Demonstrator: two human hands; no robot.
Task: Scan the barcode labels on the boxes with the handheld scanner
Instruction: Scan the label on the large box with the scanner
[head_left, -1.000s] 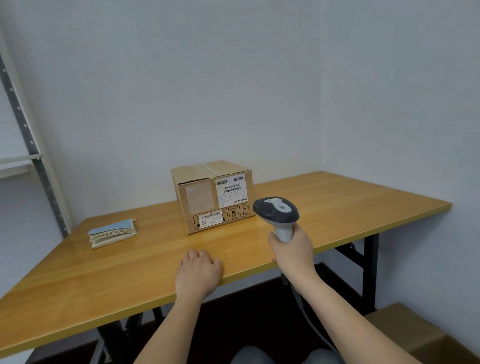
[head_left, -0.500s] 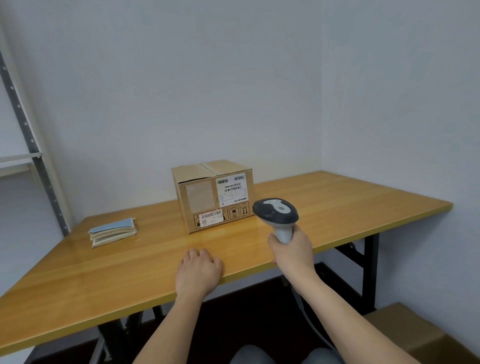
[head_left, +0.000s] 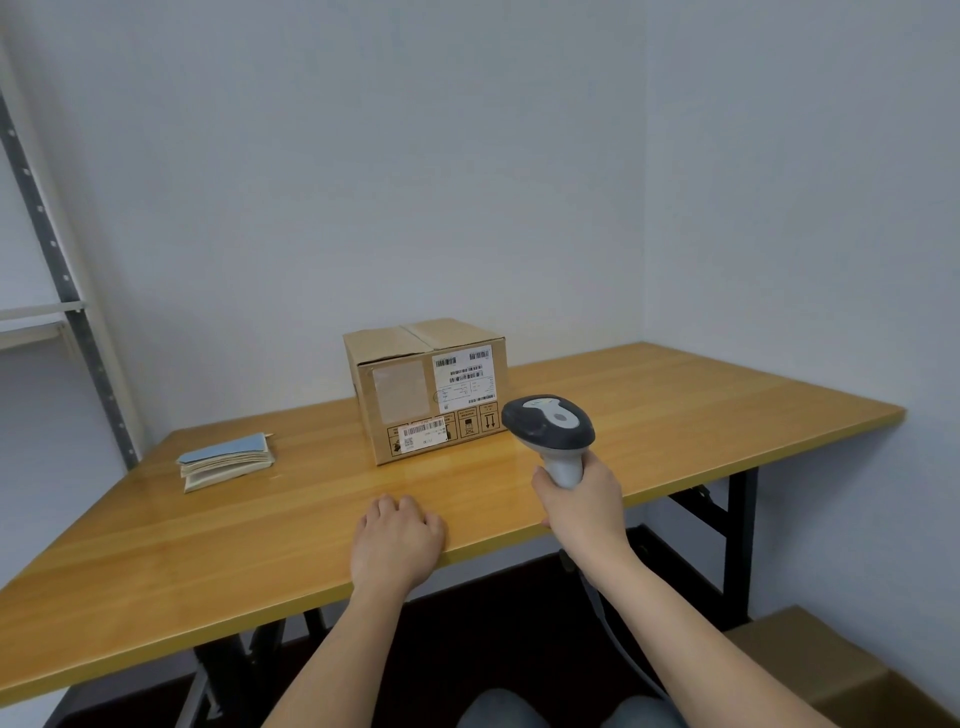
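1. The right hand (head_left: 584, 501) grips the scanner (head_left: 548, 423), its head aimed toward 11 o'clock at the box (head_left: 426, 389).
2. The left hand (head_left: 397, 543) rests on the worktop (head_left: 675, 405) with fingers loosely curled, holding nothing.
3. The box sits mid-worktop with its labels facing the person.

Soft even light, sharp, wide-angle edge bending

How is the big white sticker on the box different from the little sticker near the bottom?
The big white sticker sits high on the cardboard box, at its right; the little sticker sits low, over the printed symbols. The big sticker carries several small barcodes; the little sticker shows one long barcode with a reddish tint across it. Both are white and stuck on the same front face.
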